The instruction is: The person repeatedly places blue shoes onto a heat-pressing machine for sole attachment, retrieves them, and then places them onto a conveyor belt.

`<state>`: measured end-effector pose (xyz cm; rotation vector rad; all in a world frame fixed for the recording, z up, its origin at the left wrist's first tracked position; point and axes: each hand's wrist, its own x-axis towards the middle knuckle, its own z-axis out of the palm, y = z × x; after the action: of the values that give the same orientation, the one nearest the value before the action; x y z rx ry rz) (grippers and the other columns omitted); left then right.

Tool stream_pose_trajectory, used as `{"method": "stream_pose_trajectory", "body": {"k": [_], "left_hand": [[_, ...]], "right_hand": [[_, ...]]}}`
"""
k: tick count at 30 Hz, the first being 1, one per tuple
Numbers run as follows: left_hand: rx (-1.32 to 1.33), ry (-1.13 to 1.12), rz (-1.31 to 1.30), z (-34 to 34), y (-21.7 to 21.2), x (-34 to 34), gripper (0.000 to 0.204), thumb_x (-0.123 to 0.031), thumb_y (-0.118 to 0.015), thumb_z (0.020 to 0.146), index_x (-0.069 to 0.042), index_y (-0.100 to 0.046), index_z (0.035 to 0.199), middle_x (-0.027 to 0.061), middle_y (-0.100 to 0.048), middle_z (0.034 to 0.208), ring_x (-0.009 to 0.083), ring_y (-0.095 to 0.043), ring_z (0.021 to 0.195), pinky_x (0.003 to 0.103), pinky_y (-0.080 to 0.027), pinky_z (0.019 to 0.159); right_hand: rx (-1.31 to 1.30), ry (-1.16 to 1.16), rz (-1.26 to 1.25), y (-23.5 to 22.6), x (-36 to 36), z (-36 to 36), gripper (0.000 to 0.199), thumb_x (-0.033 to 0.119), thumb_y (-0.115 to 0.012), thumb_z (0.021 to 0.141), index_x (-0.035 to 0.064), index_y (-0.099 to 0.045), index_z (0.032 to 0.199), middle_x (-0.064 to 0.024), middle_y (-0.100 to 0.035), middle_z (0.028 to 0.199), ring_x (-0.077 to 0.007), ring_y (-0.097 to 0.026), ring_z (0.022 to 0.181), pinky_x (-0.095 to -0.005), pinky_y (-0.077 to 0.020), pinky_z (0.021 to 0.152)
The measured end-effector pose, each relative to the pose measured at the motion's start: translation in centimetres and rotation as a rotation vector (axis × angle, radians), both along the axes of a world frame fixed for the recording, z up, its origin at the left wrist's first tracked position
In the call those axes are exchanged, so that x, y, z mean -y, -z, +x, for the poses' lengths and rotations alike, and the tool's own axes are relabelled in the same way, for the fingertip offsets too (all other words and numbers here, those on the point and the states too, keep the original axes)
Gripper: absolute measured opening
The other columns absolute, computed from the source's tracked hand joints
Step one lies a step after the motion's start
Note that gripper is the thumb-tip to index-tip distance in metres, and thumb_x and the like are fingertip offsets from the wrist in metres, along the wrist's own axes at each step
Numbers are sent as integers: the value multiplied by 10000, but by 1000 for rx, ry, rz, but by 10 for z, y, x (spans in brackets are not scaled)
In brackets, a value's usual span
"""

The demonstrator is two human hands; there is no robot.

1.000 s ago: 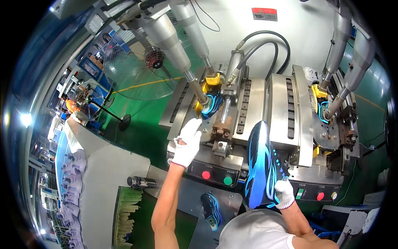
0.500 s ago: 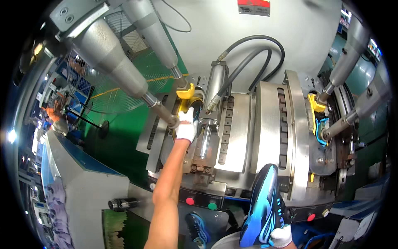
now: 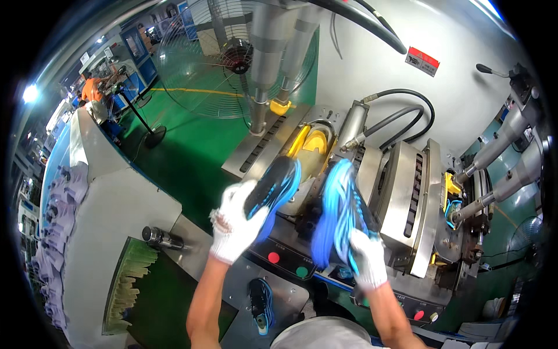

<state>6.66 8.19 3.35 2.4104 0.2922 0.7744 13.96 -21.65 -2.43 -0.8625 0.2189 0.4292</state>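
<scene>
Both my hands wear white gloves, and each grips a shoe in front of the press machine. My left hand (image 3: 233, 224) is closed around the heel end of a black shoe with a blue sole (image 3: 273, 189), its toe tilted up and away. Beside it, my right hand (image 3: 367, 259) holds a bright blue striped shoe (image 3: 339, 203), smeared by motion. Beyond the shoes lies the left station's bed with yellow pads (image 3: 315, 144), no shoe on it. A third blue-and-black shoe (image 3: 260, 302) rests on the metal shelf (image 3: 290, 294) below.
Metal press arms (image 3: 267, 70) hang over the left station. At the right station, more arms (image 3: 482, 203) bear on a blue-trimmed piece. Red button (image 3: 274, 257) and green button (image 3: 301, 271) sit on the front panel. A flask (image 3: 163, 238), large fan (image 3: 235, 55) and orange-clad person (image 3: 92, 90) are left.
My left hand has drawn back from the left station with a shoe. My right hand has raised its shoe beside it. The view has turned left.
</scene>
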Motion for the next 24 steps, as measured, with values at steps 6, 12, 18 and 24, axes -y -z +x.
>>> {"method": "stream_pose_trajectory", "body": {"k": [6,12,18,24], "left_hand": [[-207,-358,-63,-218,68,-11,582,-85,-844,723,-55,-636,1266,172,-639,1254,362,-640,1159,444,-527,989],[-502,-705,-253,-310,162,29,606,-117,-842,704,-99,-625,1269,174,-595,1278,391,-614,1169,490,-492,1000],[-706,-872,-341,-344,252,103,600,-198,-832,768,-115,-607,1317,252,-554,1311,434,-574,1200,516,-460,1043],[-501,-743,-447,-333,257,127,847,-192,-792,841,-128,-374,1574,267,-495,1455,451,-492,1343,512,-424,1113]], "right_hand": [[30,-302,-12,13,-196,164,125,98,-745,867,119,-703,983,-49,-703,835,-233,-652,681,-447,-545,583],[669,-363,-1715,157,-220,327,394,315,-739,782,37,-783,1058,-165,-762,1139,-314,-724,1064,-387,-569,886],[858,-503,-1902,141,-275,294,404,395,-634,835,60,-800,990,-209,-761,1071,-351,-733,1031,-427,-561,884],[306,-672,-827,133,-204,351,388,319,-715,927,62,-696,1216,-115,-720,1156,-248,-657,1074,-402,-534,933]]}}
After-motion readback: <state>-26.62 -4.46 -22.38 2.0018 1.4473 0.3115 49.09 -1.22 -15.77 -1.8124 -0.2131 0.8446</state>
